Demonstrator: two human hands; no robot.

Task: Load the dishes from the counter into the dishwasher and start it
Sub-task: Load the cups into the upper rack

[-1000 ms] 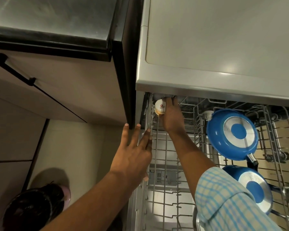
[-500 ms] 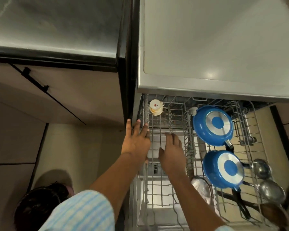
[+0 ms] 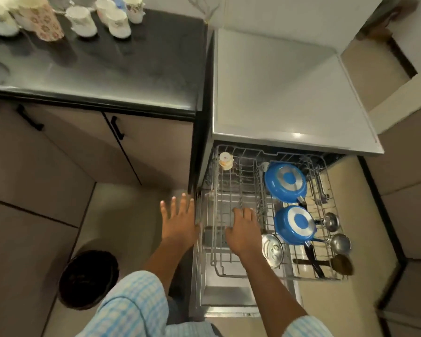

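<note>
The dishwasher's wire rack (image 3: 238, 190) is pulled out under the grey dishwasher top (image 3: 277, 98). A small cream cup (image 3: 226, 161) stands upside down in its far left corner. Two blue pans (image 3: 285, 181) (image 3: 295, 224), a steel lid (image 3: 272, 249) and several ladles (image 3: 339, 243) lie in the right half. My left hand (image 3: 179, 220) hovers with fingers spread beside the rack's left edge, holding nothing. My right hand (image 3: 243, 229) is over the rack's bare left half, fingers loosely bent and empty. Several white and floral mugs (image 3: 83, 20) stand on the black counter (image 3: 107, 69) at the far left.
Brown cabinet doors with black handles (image 3: 117, 127) run below the counter. A dark round bin (image 3: 89, 278) sits on the tiled floor at lower left. The open dishwasher door (image 3: 229, 302) lies under the rack.
My right hand let go of the cream cup in the far corner and drew back towards me. The left hand also pulled back. My head rose, bringing the counter and mugs into view.
</note>
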